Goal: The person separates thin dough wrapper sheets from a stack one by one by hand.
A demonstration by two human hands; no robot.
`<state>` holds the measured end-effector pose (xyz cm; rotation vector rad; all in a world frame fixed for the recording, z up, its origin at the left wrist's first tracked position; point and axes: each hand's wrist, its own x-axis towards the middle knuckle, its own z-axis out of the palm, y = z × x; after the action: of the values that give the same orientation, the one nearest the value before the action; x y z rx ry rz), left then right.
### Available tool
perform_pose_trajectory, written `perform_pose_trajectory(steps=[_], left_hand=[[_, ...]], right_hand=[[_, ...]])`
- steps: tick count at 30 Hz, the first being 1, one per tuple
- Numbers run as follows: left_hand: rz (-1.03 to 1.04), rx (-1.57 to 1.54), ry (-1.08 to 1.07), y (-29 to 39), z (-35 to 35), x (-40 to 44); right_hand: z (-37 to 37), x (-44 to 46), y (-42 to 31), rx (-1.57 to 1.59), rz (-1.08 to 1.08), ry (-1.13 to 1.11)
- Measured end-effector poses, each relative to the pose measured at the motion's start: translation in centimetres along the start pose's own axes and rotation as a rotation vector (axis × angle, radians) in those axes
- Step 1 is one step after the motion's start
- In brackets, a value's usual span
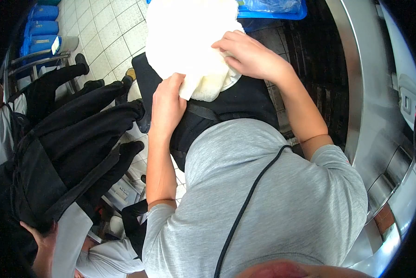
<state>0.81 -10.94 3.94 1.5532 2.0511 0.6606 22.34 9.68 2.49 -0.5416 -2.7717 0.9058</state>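
Note:
A large, soft, cream-white cloth [184, 41] spreads over my lap on the dark trousers. Its upper part is washed out by glare, and folds gather along its near edge. My left hand [168, 99] has its fingers closed on the near left corner of the cloth. At the right edge, my right hand [252, 55] grips the cloth with bent fingers, thumb below and index finger above a fold. What lies beneath the cloth is hidden.
Beyond the cloth is a blue tray [291, 10] with clear plastic in it. A steel counter [351, 83] runs along my right. To my left are people in black aprons [69, 157], with blue bins [43, 28] and a grey bucket [69, 44] on the tiled floor [117, 30].

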Motion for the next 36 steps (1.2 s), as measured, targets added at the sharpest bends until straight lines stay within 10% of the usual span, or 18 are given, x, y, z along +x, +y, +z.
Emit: perform_pose_trajectory(steps=[11,36], left_hand=[[-0.109,-0.090,-0.293,2.9,-0.8,-0.1],[-0.002,-0.094,0.001,2.3,2.9,0.6]], right_hand=[[0.2,0.5,-1.7,-0.024,-0.028,0.077],[2.3,0.3,-2.7,0.129,0.006,0.010]])
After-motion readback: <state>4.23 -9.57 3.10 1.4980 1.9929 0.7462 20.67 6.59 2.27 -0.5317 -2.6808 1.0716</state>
